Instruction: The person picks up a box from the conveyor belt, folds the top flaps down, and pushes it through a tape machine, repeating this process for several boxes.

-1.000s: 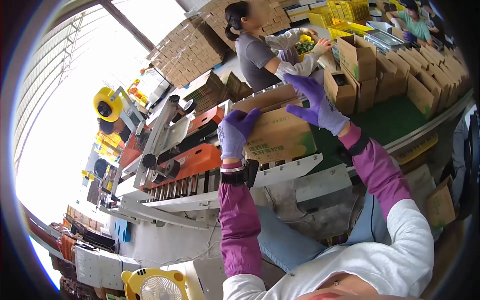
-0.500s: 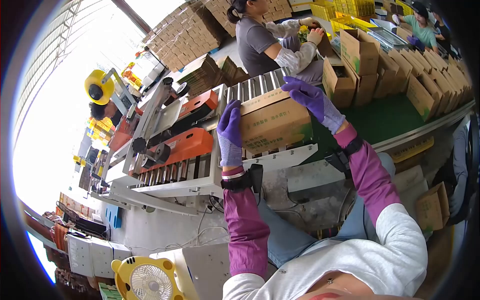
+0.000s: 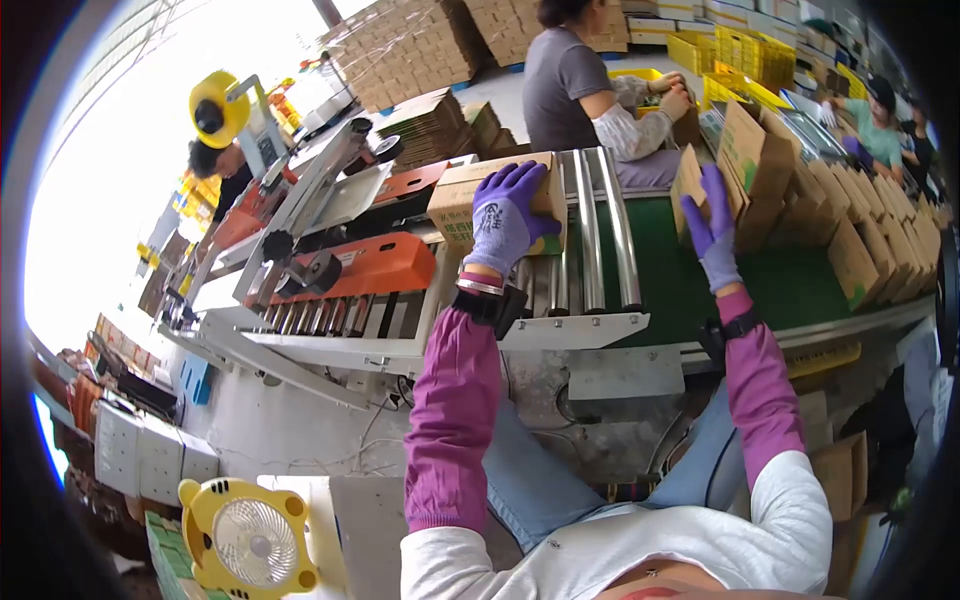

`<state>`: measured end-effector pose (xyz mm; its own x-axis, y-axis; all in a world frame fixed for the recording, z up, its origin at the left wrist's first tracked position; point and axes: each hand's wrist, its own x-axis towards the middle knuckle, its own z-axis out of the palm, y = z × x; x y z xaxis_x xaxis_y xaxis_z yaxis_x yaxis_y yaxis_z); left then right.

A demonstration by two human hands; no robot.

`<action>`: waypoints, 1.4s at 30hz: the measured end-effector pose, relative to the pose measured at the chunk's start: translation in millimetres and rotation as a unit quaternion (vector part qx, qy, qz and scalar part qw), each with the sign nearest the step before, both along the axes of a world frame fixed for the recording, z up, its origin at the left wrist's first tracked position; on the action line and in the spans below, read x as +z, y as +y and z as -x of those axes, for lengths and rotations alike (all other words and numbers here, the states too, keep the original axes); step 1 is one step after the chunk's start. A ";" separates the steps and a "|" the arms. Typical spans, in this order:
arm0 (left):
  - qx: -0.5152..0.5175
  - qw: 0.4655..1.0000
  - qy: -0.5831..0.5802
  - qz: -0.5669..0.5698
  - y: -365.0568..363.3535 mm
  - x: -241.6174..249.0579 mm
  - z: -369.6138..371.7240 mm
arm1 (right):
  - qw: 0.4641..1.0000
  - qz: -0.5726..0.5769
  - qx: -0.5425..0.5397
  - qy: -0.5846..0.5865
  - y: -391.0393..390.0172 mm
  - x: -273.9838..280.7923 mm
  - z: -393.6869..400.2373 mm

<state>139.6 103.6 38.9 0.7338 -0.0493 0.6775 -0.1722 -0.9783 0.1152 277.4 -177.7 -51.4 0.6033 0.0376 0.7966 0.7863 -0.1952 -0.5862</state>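
A closed cardboard carton [image 3: 455, 205] with green print lies on the roller conveyor [image 3: 590, 235], at the mouth of the taping machine [image 3: 350, 275]. My left hand [image 3: 505, 220], in a purple-and-grey glove, rests flat against its top and near side, fingers spread. Over the green belt, my right hand [image 3: 712, 230], gloved alike, is raised with its fingers stretched upward and thumb apart. It is right at the near side of an open-topped carton [image 3: 755, 165], first in a row of standing cartons [image 3: 860, 230].
A co-worker in a grey shirt [image 3: 565, 90] sits across the conveyor, hands at a carton. Yellow crates [image 3: 755, 55] and stacked flat cartons [image 3: 425, 125] stand behind. Another person bends beyond the machine at left. A yellow fan [image 3: 255, 540] sits low at left.
The carton, held between both hands before, has moved left along the rollers to the machine. My right hand has left it and moved right to the standing cartons; the view has shifted.
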 end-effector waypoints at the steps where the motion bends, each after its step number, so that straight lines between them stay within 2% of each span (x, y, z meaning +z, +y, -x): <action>1: 0.021 1.000 0.001 0.007 29.7 -0.9 2.2 | 0.998 0.030 -0.044 0.017 -21.3 -23.5 -33.7; 2: 0.039 0.999 0.004 0.013 55.2 -1.8 5.5 | 0.986 0.108 -0.126 0.006 -41.0 -43.3 -65.8; 4: 0.065 0.998 -0.008 0.023 87.0 1.7 12.5 | 0.974 0.183 -0.126 0.044 -61.8 -62.4 -107.0; 6: 0.099 0.993 0.060 0.030 98.7 10.3 13.5 | 0.955 0.237 -0.018 0.178 -58.9 -81.2 -147.6; 7: 0.109 0.991 0.072 0.015 110.0 8.1 14.1 | 0.917 0.324 -0.042 0.228 -48.2 -75.1 -148.8; 8: 0.174 0.982 0.062 -0.030 103.7 8.4 21.5 | 0.866 0.407 -0.070 0.281 -42.4 -76.1 -150.2; 9: 0.218 0.972 0.047 -0.069 92.8 5.8 28.6 | 0.856 0.435 -0.190 0.206 -30.5 -86.7 -150.6; 10: 0.249 0.962 0.030 -0.109 66.5 7.9 37.0 | 0.801 0.483 -0.246 0.252 -12.8 -55.5 -121.4; 11: 0.094 0.995 0.008 0.014 36.3 -3.1 45.6 | 0.808 0.456 -0.238 0.287 -10.6 -76.5 -143.4; 12: -0.069 0.988 0.000 0.139 2.7 -17.2 60.8 | 0.788 0.513 -0.227 0.253 -7.3 -64.6 -132.1; 13: -0.196 0.910 0.110 0.349 -38.5 -29.8 79.9 | 0.796 0.524 -0.213 0.216 -10.5 -62.4 -130.3; 14: -0.286 0.742 0.240 0.556 -76.2 -48.2 100.6 | 0.799 0.534 -0.179 0.210 -16.2 -59.8 -131.9; 15: -0.384 0.641 0.353 0.563 -100.4 -70.7 110.0 | 0.783 0.562 -0.143 0.225 -18.8 -36.2 -105.4; 16: -0.429 0.565 0.396 0.583 -125.9 -112.0 112.4 | 0.772 0.595 -0.134 0.178 -23.0 -32.7 -85.4; 17: -0.386 0.476 0.394 0.685 -157.9 -146.2 113.5 | 0.780 0.595 -0.071 0.182 -32.7 6.2 -29.3; 19: -0.353 0.245 0.332 0.840 -207.6 -261.1 92.4 | 0.767 0.627 -0.029 0.131 -53.7 9.1 41.0; 20: -0.358 0.240 0.337 0.837 -228.7 -261.7 91.9 | 0.738 0.665 0.001 0.113 -60.2 16.1 74.2; 21: -0.400 0.353 0.335 0.777 -241.4 -255.2 90.0 | 0.759 0.645 0.026 0.088 -68.9 28.2 107.6; 22: -0.500 0.245 0.253 0.791 -251.8 -247.1 89.3 | 0.736 0.667 0.030 0.109 -75.1 36.4 123.3; 23: -0.599 0.086 0.182 0.775 -262.2 -238.6 88.9 | 0.746 0.659 0.015 0.092 -83.0 54.9 132.6; 24: -0.677 -0.066 0.142 0.719 -272.7 -229.7 88.9 | 0.786 0.611 -0.001 0.096 -90.2 72.9 137.7; 26: -0.560 0.313 0.137 0.755 -253.4 -152.4 115.3 | 0.826 0.560 -0.029 0.062 -95.0 110.8 148.1; 27: -0.559 0.360 0.114 0.738 -238.6 -130.8 116.8 | 0.871 0.491 -0.014 0.014 -88.8 126.7 153.3; 28: -0.549 0.442 0.091 0.703 -219.7 -113.8 113.3 | 0.907 0.420 0.002 -0.031 -77.5 139.0 157.5; 30: -0.342 0.651 0.194 0.649 -173.3 -85.5 114.9 | 0.907 0.401 0.105 -0.080 -45.8 149.5 139.1; 31: -0.267 0.693 0.175 0.647 -145.5 -81.1 114.1 | 0.908 0.362 0.181 -0.105 -24.1 130.4 112.6; 32: -0.191 0.729 0.152 0.640 -119.8 -77.0 112.2 | 0.912 0.361 0.155 -0.118 -9.1 97.4 90.8; 33: -0.128 0.800 -0.001 0.586 -107.2 -53.2 115.8 | 0.915 0.332 0.174 -0.151 8.1 84.7 75.1; 34: -0.064 0.844 -0.154 0.510 -98.2 -24.0 118.4 | 0.916 0.302 0.190 -0.185 21.1 83.5 65.6; 35: -0.016 0.884 -0.234 0.405 -85.2 -0.1 115.8 | 0.914 0.297 0.195 -0.198 24.9 94.9 66.0; 36: 0.034 0.905 -0.309 0.292 -72.4 19.9 109.2 | 0.886 0.365 0.249 -0.143 26.1 111.5 70.2; 37: 0.065 0.934 -0.213 0.279 -61.1 29.8 99.1 | 0.847 0.431 0.300 -0.083 29.5 120.5 73.9; 38: 0.096 0.952 -0.112 0.268 -49.6 34.5 87.4 | 0.845 0.431 0.304 -0.087 37.8 120.9 74.6; 39: 0.155 0.967 -0.054 0.197 -36.5 36.1 72.6 | 0.873 0.295 0.384 0.053 46.7 118.1 73.8; 40: 0.161 0.959 0.062 0.223 -24.3 42.8 58.6 | 0.862 0.145 0.444 0.194 53.8 112.8 72.3; 41: 0.174 0.949 0.138 0.222 -20.2 54.4 47.5 | 0.920 0.137 0.343 0.127 58.5 108.1 71.8; 42: 0.182 0.935 0.213 0.218 -19.2 63.1 39.0 | 0.923 0.137 0.338 0.125 58.7 107.5 66.6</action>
